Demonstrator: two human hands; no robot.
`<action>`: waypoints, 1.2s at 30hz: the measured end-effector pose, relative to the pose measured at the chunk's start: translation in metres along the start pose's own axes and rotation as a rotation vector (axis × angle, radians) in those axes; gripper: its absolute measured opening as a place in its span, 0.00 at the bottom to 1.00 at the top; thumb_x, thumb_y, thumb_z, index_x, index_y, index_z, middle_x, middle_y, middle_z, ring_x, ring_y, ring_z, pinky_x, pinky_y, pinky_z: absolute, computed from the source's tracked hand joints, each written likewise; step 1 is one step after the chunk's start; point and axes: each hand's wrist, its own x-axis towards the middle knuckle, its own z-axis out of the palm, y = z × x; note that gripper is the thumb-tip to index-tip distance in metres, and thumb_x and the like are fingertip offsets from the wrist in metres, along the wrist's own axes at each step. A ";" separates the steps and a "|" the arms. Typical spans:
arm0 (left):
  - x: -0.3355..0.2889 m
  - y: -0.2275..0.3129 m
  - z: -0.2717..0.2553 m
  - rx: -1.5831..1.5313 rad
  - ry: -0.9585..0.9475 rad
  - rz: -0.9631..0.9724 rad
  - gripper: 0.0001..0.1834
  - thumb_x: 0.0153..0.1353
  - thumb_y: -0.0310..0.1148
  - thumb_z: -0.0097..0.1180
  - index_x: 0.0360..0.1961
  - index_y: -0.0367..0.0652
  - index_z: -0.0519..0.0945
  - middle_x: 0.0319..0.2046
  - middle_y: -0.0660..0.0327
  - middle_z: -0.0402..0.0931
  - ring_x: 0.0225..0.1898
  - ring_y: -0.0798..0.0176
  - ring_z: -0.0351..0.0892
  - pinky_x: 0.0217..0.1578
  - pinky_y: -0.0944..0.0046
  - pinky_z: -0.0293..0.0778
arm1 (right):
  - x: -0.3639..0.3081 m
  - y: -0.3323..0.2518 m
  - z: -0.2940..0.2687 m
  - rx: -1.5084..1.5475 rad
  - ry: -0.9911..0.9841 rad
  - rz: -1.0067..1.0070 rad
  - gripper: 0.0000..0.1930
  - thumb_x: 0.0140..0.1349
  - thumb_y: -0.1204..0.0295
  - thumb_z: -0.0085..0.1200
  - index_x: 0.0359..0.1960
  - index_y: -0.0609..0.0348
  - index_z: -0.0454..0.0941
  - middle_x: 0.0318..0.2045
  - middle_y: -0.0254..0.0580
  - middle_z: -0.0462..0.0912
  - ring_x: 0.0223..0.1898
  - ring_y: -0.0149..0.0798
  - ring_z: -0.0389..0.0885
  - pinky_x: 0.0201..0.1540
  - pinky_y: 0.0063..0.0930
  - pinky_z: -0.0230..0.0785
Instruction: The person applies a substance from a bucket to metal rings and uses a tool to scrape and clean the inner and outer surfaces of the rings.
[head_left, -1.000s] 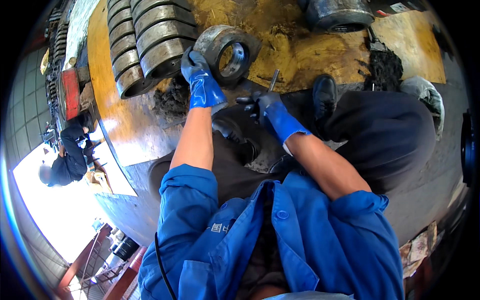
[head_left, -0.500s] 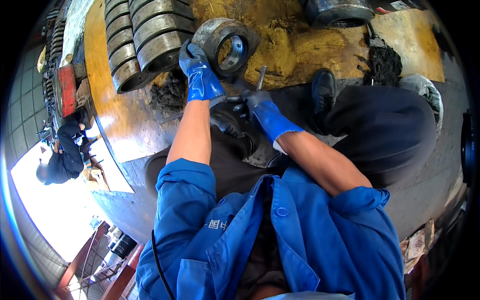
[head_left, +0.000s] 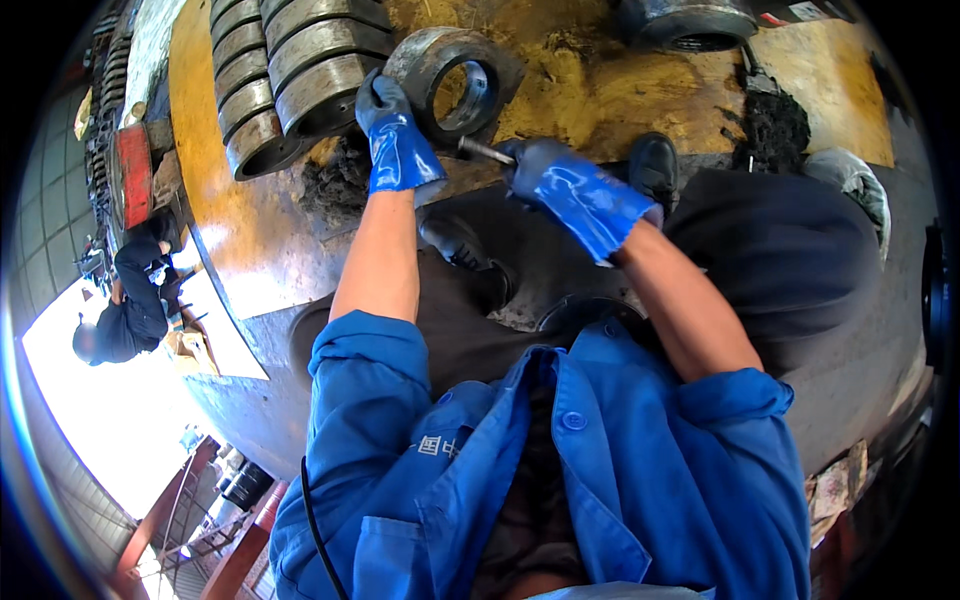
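Observation:
A thick steel ring (head_left: pixel 443 75) with a wide bore stands on edge on the stained yellow surface, its opening turned partly toward me. My left hand (head_left: pixel 384 108), in a blue rubber glove with a dark grey palm, grips the ring's left side with curled fingers. In a matching glove, my right hand (head_left: pixel 545 170) is closed around a slim metal rod-shaped tool (head_left: pixel 486 151). The tool's bare end points left and lies just below the ring's lower right rim. My fist hides the rest of the tool, so its kind is unclear.
Two rows of similar steel rings (head_left: pixel 325 75) lie at the upper left. Another large ring (head_left: pixel 688 22) sits at the far right. Dark shavings are heaped on the left (head_left: pixel 340 180) and right (head_left: pixel 775 125). Another person (head_left: pixel 135 290) crouches at the far left.
My right hand has moved right and slightly up. The tool has swung from pointing upward to pointing left, toward the ring. My left hand stays at the ring.

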 end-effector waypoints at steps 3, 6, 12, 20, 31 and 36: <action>0.002 0.007 -0.001 -0.041 -0.019 -0.059 0.18 0.66 0.37 0.51 0.48 0.33 0.82 0.40 0.47 0.83 0.41 0.52 0.82 0.47 0.56 0.75 | -0.004 -0.004 -0.028 -0.364 0.084 -0.357 0.18 0.58 0.73 0.49 0.50 0.48 0.81 0.45 0.47 0.84 0.48 0.49 0.83 0.50 0.44 0.76; -0.002 0.025 0.001 0.003 -0.044 -0.062 0.19 0.66 0.39 0.51 0.48 0.34 0.81 0.42 0.46 0.83 0.44 0.50 0.81 0.50 0.56 0.74 | 0.009 -0.019 -0.052 -0.675 0.083 -0.503 0.20 0.58 0.75 0.53 0.52 0.42 0.80 0.43 0.42 0.85 0.47 0.47 0.83 0.50 0.43 0.76; 0.000 0.004 0.006 0.034 0.086 0.088 0.18 0.63 0.37 0.51 0.44 0.33 0.82 0.38 0.43 0.83 0.40 0.44 0.82 0.47 0.55 0.76 | 0.012 -0.051 -0.069 -0.920 0.013 -0.455 0.19 0.61 0.75 0.50 0.54 0.43 0.79 0.48 0.43 0.83 0.51 0.46 0.82 0.50 0.42 0.77; -0.002 0.004 0.006 0.028 0.109 0.046 0.17 0.62 0.37 0.52 0.44 0.34 0.82 0.39 0.44 0.83 0.42 0.44 0.83 0.48 0.55 0.76 | 0.013 -0.014 -0.053 -1.028 0.028 -0.608 0.16 0.62 0.71 0.52 0.52 0.46 0.78 0.44 0.42 0.83 0.46 0.45 0.83 0.46 0.42 0.76; -0.003 0.008 0.001 0.038 0.086 -0.025 0.18 0.62 0.39 0.54 0.44 0.35 0.82 0.41 0.43 0.82 0.45 0.42 0.81 0.50 0.53 0.75 | 0.009 -0.012 -0.095 -1.134 0.052 -0.372 0.18 0.59 0.78 0.51 0.51 0.48 0.76 0.41 0.45 0.84 0.45 0.50 0.83 0.44 0.45 0.76; -0.001 0.008 0.001 0.063 0.082 0.012 0.18 0.61 0.39 0.53 0.45 0.37 0.82 0.42 0.44 0.82 0.45 0.42 0.81 0.50 0.53 0.75 | 0.019 0.018 -0.116 -1.035 0.278 -0.197 0.18 0.62 0.77 0.48 0.52 0.42 0.74 0.41 0.46 0.83 0.46 0.50 0.83 0.43 0.46 0.76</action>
